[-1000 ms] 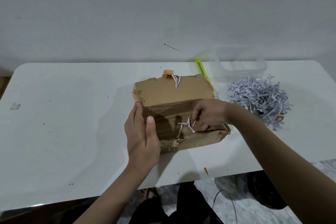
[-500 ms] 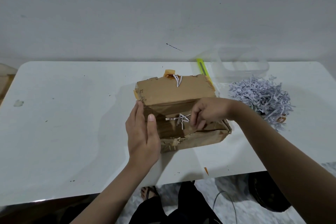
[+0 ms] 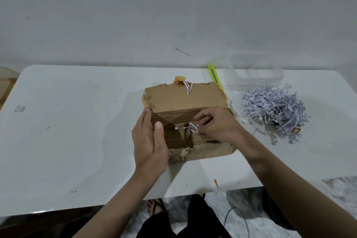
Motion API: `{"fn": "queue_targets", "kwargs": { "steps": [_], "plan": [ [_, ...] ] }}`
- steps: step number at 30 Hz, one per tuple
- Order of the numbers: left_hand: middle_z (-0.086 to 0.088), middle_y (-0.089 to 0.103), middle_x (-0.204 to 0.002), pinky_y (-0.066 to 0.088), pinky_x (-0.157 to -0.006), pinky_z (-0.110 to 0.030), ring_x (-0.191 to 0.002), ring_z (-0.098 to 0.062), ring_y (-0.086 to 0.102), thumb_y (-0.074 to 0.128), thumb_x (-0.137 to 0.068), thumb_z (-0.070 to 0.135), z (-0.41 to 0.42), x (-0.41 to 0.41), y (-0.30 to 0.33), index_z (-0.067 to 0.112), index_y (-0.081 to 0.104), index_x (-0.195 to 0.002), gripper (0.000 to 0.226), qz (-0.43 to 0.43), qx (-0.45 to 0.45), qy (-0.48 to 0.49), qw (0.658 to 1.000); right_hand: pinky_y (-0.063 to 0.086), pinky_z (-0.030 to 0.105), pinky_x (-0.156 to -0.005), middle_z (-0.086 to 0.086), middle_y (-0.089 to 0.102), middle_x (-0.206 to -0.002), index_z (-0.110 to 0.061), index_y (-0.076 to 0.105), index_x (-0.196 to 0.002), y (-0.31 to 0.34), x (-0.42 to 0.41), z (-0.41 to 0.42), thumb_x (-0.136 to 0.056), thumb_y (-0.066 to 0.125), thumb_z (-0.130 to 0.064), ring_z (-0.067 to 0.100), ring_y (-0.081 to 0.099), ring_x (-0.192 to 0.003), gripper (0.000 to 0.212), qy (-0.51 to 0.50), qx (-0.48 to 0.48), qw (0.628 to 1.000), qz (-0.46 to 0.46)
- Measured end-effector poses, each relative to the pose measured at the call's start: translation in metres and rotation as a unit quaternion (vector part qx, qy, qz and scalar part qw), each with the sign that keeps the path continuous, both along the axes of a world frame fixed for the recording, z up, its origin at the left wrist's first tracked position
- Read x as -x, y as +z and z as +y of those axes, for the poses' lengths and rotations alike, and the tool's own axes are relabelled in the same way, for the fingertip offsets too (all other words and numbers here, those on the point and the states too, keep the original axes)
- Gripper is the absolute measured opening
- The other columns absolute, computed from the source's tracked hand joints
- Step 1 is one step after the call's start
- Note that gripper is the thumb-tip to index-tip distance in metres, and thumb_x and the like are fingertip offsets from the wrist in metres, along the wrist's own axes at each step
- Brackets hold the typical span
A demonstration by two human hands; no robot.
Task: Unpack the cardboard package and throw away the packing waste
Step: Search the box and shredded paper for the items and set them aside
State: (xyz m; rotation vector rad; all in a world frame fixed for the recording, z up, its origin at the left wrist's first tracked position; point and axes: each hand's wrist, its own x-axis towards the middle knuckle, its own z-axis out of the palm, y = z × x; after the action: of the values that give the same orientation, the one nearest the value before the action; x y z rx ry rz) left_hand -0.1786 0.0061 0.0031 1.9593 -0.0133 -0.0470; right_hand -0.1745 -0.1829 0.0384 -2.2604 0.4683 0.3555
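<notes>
White table (image 3: 67,141) bears 1 cardboard box (image 3: 183,100): left hand (image 3: 149,141) flat-fingered against it, right hand (image 3: 216,125) seemingly pinching paper shreds (image 3: 188,127).

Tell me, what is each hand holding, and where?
The right hand pinches a few paper shreds at their right ends, inside the cardboard box. The left hand holds nothing; it rests flat against the box's left side.

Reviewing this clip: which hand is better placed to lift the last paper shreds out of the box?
Right. The right hand already pinches the paper shreds inside the cardboard box; the left hand lies flat against its side, steadying it.
</notes>
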Motion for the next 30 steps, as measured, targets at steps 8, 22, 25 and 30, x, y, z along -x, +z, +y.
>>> {"fn": "queue_targets", "kwargs": {
  "steps": [8, 22, 25, 30],
  "plan": [
    [0.012, 0.026, -0.153, 0.013, -0.106, -0.015, -0.137, 0.001, 0.015, 0.019, -0.086, 0.057, -0.001, 0.0, 0.001, 0.024, 0.027, -0.148, 0.07, 0.013, -0.006, -0.003, 1.0, 0.053, 0.026, -0.07, -0.001, 0.071, -0.083, -0.021, 0.068, -0.088, -0.021, -0.007, 0.031, -0.07, 0.078, -0.026, 0.015, 0.067, -0.08, 0.021, -0.011, 0.07, 0.997, 0.013],
    [0.013, 0.025, -0.152, 0.013, -0.103, -0.011, -0.131, 0.009, 0.014, 0.022, -0.091, 0.048, -0.001, 0.003, -0.001, 0.022, 0.025, -0.148, 0.063, -0.009, -0.009, -0.007, 1.0, 0.037, 0.002, -0.042, 0.002, 0.062, -0.059, -0.002, 0.073, -0.07, -0.034, -0.005, 0.038, -0.073, 0.07, 0.005, 0.005, 0.056, -0.05, 0.008, -0.122, 0.002, 0.992, -0.032],
    [0.013, 0.025, -0.152, 0.011, -0.101, -0.006, -0.132, 0.008, 0.014, 0.021, -0.09, 0.053, -0.001, 0.003, -0.002, 0.021, 0.025, -0.148, 0.067, -0.019, -0.015, -0.009, 1.0, 0.049, 0.014, -0.056, 0.011, 0.069, -0.071, -0.001, 0.074, -0.073, -0.033, -0.007, 0.033, -0.071, 0.074, 0.003, 0.01, 0.059, -0.057, 0.005, -0.142, -0.046, 0.989, -0.021],
    [0.011, 0.026, -0.152, 0.012, -0.104, -0.01, -0.131, 0.008, 0.014, 0.017, -0.085, 0.06, -0.001, 0.001, -0.005, 0.021, 0.026, -0.148, 0.075, -0.042, -0.022, -0.003, 0.999, 0.057, 0.023, -0.063, 0.007, 0.071, -0.07, -0.004, 0.074, -0.075, -0.01, -0.004, 0.025, -0.069, 0.077, 0.002, 0.012, 0.066, -0.064, 0.009, -0.179, -0.223, 0.958, -0.008]
  ]
}}
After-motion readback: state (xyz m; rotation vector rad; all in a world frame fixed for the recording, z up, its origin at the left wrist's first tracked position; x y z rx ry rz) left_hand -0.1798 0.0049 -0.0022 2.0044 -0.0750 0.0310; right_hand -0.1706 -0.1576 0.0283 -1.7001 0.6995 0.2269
